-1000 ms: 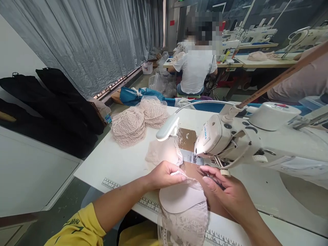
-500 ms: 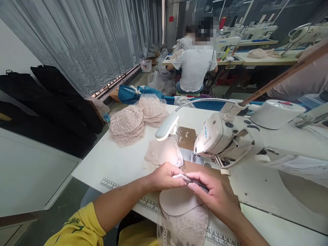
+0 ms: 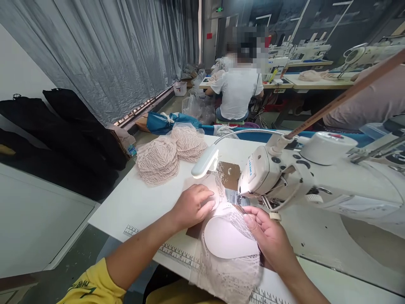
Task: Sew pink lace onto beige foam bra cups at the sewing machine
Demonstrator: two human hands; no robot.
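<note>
Two pale foam bra cups with beige lace lie one above the other before the sewing machine (image 3: 257, 169). My left hand (image 3: 194, 204) is closed over the upper bra cup (image 3: 216, 190), fingers curled on its lit surface. At the lace edge of the lower bra cup (image 3: 229, 238), my right hand (image 3: 270, 236) pinches the lace (image 3: 238, 219) between thumb and fingers. A small dark sliver shows by the right fingertips; whether it is a tool in that hand I cannot tell. The needle area is just beyond the right fingers.
Lace piece stacks (image 3: 158, 160) stand at the table's far left. A lit lamp (image 3: 204, 162) on a bendy neck hangs over the cups. Ruler marks (image 3: 174, 253) line the front edge. A seated person (image 3: 238, 93) in white works ahead; another person's sleeve is at right.
My hands, together on a slim dark tool at the lace edge before, are now apart. The left moved up and left onto the upper cup; the lower cup's lace lies more spread.
</note>
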